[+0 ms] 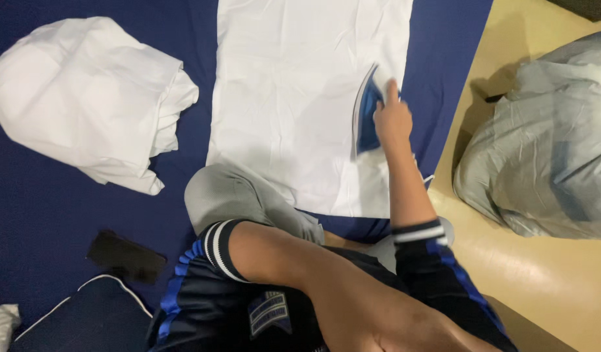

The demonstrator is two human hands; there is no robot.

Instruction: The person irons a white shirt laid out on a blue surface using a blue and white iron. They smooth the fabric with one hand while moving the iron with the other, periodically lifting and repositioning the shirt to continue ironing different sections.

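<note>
Head view: right hand [392, 117] is closed round the handle of a blue-and-white electric iron [366, 117], index finger extended along its top. Iron rests on the flat white rectangular cloth [294, 98], near that cloth's right edge, long axis running up-frame, nose pointing away from the person. Left hand's grip cannot be judged; only the forearm shows, below the cloth.

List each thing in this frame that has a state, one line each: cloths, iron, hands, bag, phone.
Flat white cloth: spread out on the blue cover, lightly creased.
Crumpled white cloth: loosely bunched, lying to the side.
Iron: on the flat cloth, held.
Right hand: gripping the iron.
Left hand: at the frame's bottom edge, grip unclear.
Grey plastic bag: full, on the floor.
Dark phone: lying flat, screen dark.
</note>
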